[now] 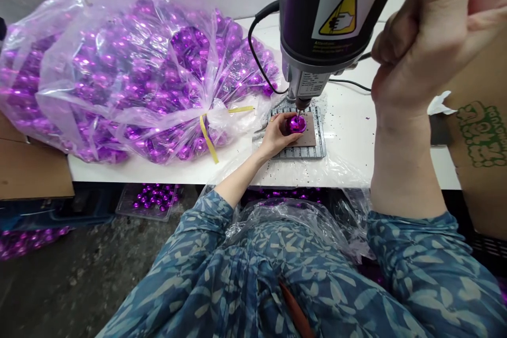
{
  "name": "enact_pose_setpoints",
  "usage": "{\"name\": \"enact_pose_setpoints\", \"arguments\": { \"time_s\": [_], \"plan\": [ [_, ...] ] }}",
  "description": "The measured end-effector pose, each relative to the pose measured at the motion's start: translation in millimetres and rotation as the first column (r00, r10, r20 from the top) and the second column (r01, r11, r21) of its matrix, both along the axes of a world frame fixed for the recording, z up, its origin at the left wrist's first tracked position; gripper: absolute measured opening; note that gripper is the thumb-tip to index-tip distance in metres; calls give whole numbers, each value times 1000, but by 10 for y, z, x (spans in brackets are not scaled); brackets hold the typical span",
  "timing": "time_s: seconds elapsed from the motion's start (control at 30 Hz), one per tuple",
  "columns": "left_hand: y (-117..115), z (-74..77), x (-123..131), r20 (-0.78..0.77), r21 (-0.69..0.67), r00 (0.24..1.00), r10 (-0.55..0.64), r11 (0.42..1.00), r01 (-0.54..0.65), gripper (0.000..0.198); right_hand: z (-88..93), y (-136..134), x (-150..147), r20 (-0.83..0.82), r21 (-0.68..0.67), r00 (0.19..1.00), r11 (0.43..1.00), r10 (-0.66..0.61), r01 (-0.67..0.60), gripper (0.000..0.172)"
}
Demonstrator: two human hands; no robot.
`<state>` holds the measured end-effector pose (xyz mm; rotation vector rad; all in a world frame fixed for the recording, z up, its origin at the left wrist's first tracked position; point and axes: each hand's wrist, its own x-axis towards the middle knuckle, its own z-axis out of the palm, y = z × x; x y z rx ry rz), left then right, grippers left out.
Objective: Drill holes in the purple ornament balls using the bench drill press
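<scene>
A shiny purple ball (297, 124) sits on a small flat board (309, 138) over the grey slotted base plate (321, 142). My left hand (277, 133) grips it from the left, thumb and fingers closed around its sides. Directly above, the chuck (303, 104) of a bench drill press (317, 16) points down, its bit at the top of the ball; I cannot tell how deep. High on the right, my right hand (431, 31) is curled around the end of the drill press's dark lever (365, 56); most of the grip is hidden by my fingers.
A big clear bag (130, 79) full of purple balls, tied with yellow ribbon (208, 139), fills the left of the white table (348, 132). Cardboard boxes (481, 169) flank both sides. A clear tray (154, 200) of purple balls sits below. Plastic film covers my lap; dark shavings dot the table.
</scene>
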<state>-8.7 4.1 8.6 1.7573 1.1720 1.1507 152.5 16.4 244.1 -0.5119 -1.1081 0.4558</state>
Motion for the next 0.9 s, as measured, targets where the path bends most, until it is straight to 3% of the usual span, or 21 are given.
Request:
{"name": "enact_pose_setpoints", "arguments": {
  "time_s": [0.17,0.47,0.7,0.9],
  "plan": [
    [-32,62,10,-7,-29,1000,-2,1000,2,58,-341,-74,28,-7,201,998,977,-65,65,25],
    [-68,118,18,-21,-70,1000,15,997,-17,61,-626,-172,37,-13,240,997,967,-82,83,21],
    [-62,112,20,-28,-82,1000,4,997,-6,62,-890,82,127,-46,310,952,902,-303,302,44],
    [-64,133,32,-27,-71,1000,13,997,-15,60,-1037,46,166,26,382,974,903,-224,197,38]
  ]
}}
